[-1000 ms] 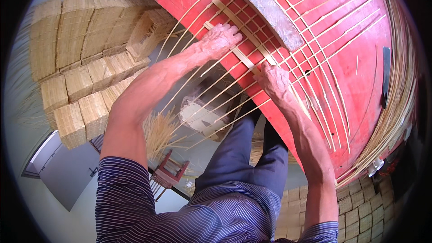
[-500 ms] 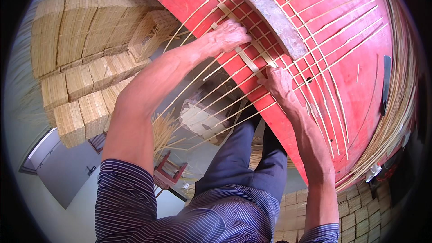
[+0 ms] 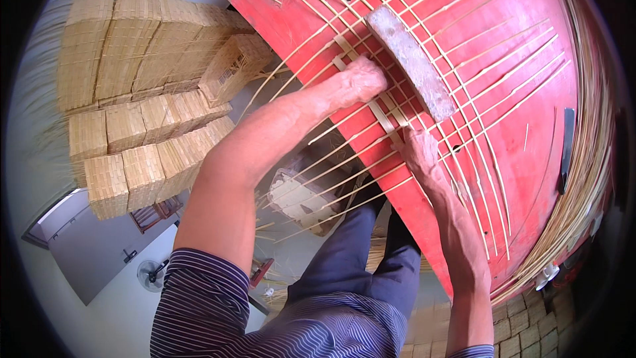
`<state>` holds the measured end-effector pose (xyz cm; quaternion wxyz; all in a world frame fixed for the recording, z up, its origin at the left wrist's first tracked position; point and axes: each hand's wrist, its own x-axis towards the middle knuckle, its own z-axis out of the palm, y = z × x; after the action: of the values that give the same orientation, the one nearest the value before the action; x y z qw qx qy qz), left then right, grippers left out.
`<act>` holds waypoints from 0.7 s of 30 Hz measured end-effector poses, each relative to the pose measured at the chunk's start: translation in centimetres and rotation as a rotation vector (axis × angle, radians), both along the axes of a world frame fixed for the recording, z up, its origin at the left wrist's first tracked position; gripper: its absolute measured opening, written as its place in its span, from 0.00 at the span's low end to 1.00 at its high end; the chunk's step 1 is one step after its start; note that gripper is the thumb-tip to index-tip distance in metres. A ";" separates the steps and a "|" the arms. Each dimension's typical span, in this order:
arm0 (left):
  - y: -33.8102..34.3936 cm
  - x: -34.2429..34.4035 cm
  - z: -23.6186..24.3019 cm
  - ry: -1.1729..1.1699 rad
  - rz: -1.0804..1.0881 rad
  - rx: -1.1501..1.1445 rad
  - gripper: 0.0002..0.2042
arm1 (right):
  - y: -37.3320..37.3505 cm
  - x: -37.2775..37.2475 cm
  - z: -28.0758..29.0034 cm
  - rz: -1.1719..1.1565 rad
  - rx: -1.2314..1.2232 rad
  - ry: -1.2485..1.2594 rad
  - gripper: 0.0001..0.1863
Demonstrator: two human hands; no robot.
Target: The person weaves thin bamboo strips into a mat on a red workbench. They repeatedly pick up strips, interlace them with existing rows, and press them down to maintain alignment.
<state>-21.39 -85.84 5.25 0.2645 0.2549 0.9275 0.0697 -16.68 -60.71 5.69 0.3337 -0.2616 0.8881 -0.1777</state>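
Note:
An open lattice of thin bamboo strips [image 3: 491, 66] lies on a red board, with long ends overhanging the near edge. My left hand [image 3: 366, 79] is closed at the lattice's near side; its fingertips are turned down and partly hidden. Wider flat bamboo strips [image 3: 381, 117] run under it towards my right hand [image 3: 420, 149], which pinches around their ends with thumb and bent fingers. Just beyond both hands, a long stone block [image 3: 412, 63] rests across the woven part.
The red board [image 3: 523, 139] slopes away to the right, where a dark flat blade-like tool [image 3: 568, 149] lies. A bundle of long strips [image 3: 589, 179] curves along its far right rim. Stacked woven boxes [image 3: 126, 122] stand at left. A pale worn stool [image 3: 301, 199] sits below the overhanging strips.
The whole view has shifted, so board and block appear lower. My left hand is slightly nearer my right hand along the flat strips; both remain closed.

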 end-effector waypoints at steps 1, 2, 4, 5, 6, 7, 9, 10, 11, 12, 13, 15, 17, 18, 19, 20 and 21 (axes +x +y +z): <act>0.3 -0.3 -0.2 -0.061 -0.016 -0.112 0.06 | -0.1 0.0 0.3 -0.021 0.000 -0.027 0.21; -0.1 -0.4 -0.2 -0.075 -0.018 -0.095 0.06 | -0.4 0.0 0.1 -0.021 -0.017 -0.031 0.21; 0.6 -1.2 0.0 -0.094 -0.034 -0.028 0.07 | 0.4 -0.3 -0.5 -0.031 -0.016 -0.033 0.21; 1.0 -2.0 0.0 -0.175 0.000 -0.020 0.07 | 0.9 -0.5 -0.8 -0.027 -0.007 -0.031 0.22; 1.0 -2.1 -0.8 -0.129 -0.038 0.009 0.07 | 1.1 -0.6 -0.9 -0.026 0.008 -0.045 0.23; 0.0 -1.6 -2.0 -0.087 -0.067 0.021 0.07 | 0.6 -0.5 -0.9 -0.016 0.005 -0.064 0.24; -1.0 -1.4 -2.8 0.008 -0.234 -0.053 0.07 | -0.1 -0.5 -0.6 -0.017 -0.007 -0.080 0.24; -0.9 -1.6 -2.5 -0.039 -0.215 -0.077 0.07 | -0.2 -0.4 -0.3 -0.029 -0.018 -0.076 0.24; -0.7 -1.5 -2.1 -0.131 -0.173 -0.124 0.07 | -0.4 -0.3 -0.1 -0.041 -0.030 -0.073 0.24; 1.3 -2.6 -0.1 -0.174 -0.172 -0.141 0.07 | 0.8 -0.8 -0.4 -0.049 -0.012 -0.060 0.24; 1.8 -3.0 1.1 -0.210 -0.152 -0.164 0.07 | 1.2 -0.8 -0.7 -0.046 -0.018 -0.054 0.24; 0.9 -1.9 0.3 -0.250 -0.044 -0.163 0.05 | 0.7 -0.6 -0.8 -0.013 -0.041 -0.061 0.24; -0.3 -0.6 0.3 -0.243 0.120 -0.120 0.02 | 0.3 -0.8 -0.3 -0.026 -0.146 -0.120 0.23; 0.4 0.2 1.5 -0.222 0.188 -0.085 0.02 | 0.9 -0.9 -0.3 -0.044 -0.179 -0.150 0.23; 0.5 1.3 2.4 -0.076 0.203 -0.013 0.03 | 1.2 -1.1 -0.5 -0.027 -0.217 -0.137 0.23; 1.5 1.9 2.7 0.082 0.217 0.096 0.05 | 2.5 -1.5 -0.7 -0.042 -0.173 -0.109 0.22; 2.0 2.6 3.1 0.232 0.234 0.173 0.06 | 2.9 -1.4 -1.0 -0.054 -0.161 -0.093 0.22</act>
<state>-18.83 -83.85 8.36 0.1231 0.1734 0.9656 0.1495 -18.11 -57.77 4.72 0.3475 -0.2549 0.8612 -0.2694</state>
